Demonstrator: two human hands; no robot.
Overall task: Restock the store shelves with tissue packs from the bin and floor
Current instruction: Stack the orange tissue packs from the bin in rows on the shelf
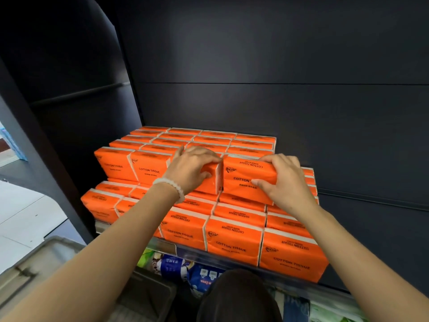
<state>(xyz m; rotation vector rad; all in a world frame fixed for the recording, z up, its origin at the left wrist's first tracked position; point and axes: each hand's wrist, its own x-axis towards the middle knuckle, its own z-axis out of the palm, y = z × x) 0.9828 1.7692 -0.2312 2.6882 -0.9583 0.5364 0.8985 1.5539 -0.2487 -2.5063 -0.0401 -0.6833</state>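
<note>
Orange cotton tissue packs are stacked in two layers on a dark shelf [232,259]. My left hand [190,168], with a white bead bracelet at the wrist, grips one orange pack [212,180] at the front of the upper layer. Beside it, my right hand [285,180] grips another orange pack [246,180], thumb on its front face and fingers over its top. The two packs stand side by side, touching. More packs of the upper layer [130,166] sit to the left and behind.
The shelf's right half [371,194] has no upper layer, and the dark back panel rises behind. A grey bin [46,259] stands at the lower left on the floor. Blue and green packaged goods [176,266] lie on the shelf below.
</note>
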